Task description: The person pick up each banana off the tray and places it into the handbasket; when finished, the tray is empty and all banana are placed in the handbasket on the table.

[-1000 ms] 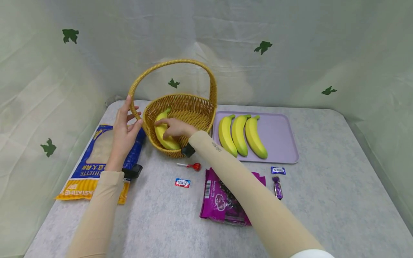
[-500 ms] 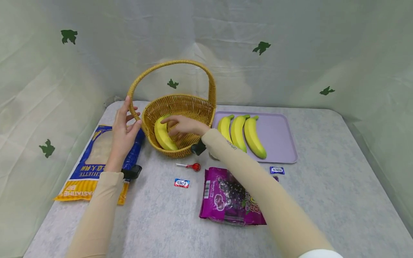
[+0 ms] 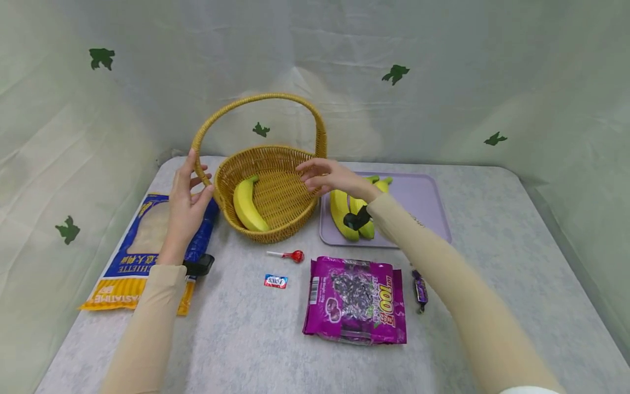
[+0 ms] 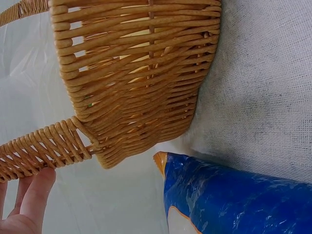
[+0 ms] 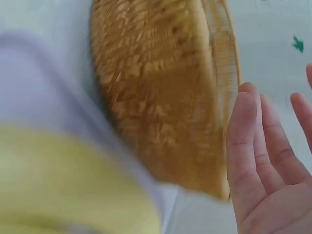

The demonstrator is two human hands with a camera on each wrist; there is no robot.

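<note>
**1 banana (image 3: 250, 208) lay in basket (image 3: 287, 157); L hand (image 3: 186, 198) held handle (image 3: 268, 97), R hand (image 3: 334, 176) spread by R rim**

Wicker basket stood nr back edge of tabletop (image 3: 497, 251), L of centre. Banana lay along its L inner wall, stem twd back, woven floor showing beside it. Lilac tray (image 3: 424, 197) sat just R of basket, also nr back edge; more bananas (image 3: 339, 210) on its L half, partly hidden by R hand's wrist & sleeve (image 3: 458, 284), so exact no. unclear.

Pasta bag (image 3: 118, 265) (blue/yellow) lay nr L edge, partly behind L forearm (image 3: 150, 323). Purple sweets bag (image 3: 354, 301) lay twd front, approx mid; purple-wrapped sweet (image 3: 420, 290) just R of it. Lollipop (image 3: 297, 256) w/ red head lay betw basket & front edge, red/blue sweet (image 3: 276, 281) a bit nearer front.

L hand: upright at L foot of handle, grip pinching it betw thumb & fingers; L wrist view showed a fingertip on the weave. R hand: over/nr R rim, fingers slightly bent & apart, grip spread; couldn't tell if rim was touched. R arm ran diag. from front edge, R of mid.
</note>
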